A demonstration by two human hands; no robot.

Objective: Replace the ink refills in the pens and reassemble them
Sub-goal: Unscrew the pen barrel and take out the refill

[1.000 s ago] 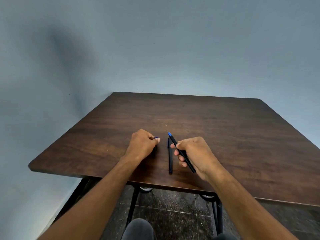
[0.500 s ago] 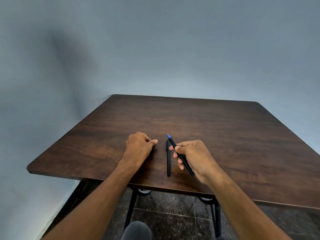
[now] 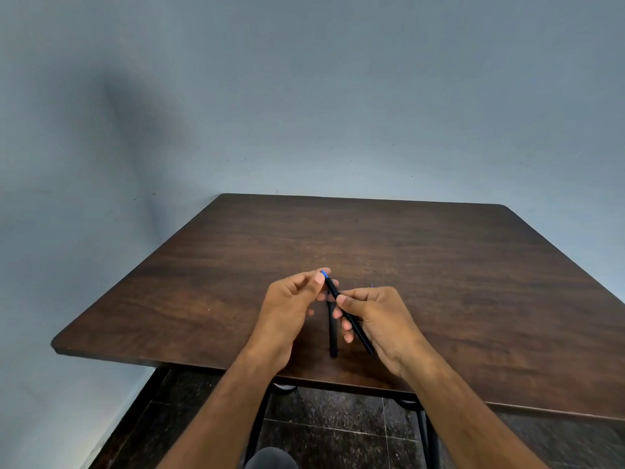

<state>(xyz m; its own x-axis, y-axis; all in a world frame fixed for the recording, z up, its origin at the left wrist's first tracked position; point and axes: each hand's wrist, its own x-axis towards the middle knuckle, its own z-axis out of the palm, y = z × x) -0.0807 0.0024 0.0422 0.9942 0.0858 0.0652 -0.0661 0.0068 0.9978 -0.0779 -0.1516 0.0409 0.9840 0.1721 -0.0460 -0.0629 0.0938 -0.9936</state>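
Fingers of both hands pinch one pen [image 3: 348,316]: right hand [image 3: 378,319] mid-barrel, left hand [image 3: 291,306] at its blue tip; another pen [image 3: 333,336] lies on the tabletop [image 3: 439,265].

Both hands grip one black pen [image 3: 348,318] — left hand [image 3: 291,302] at its blue tip, right hand [image 3: 378,316] mid-barrel.

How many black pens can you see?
2. One pen is held in the right hand, its blue tip at the left hand. The other pen lies on the table between both hands. Small parts may be hidden.
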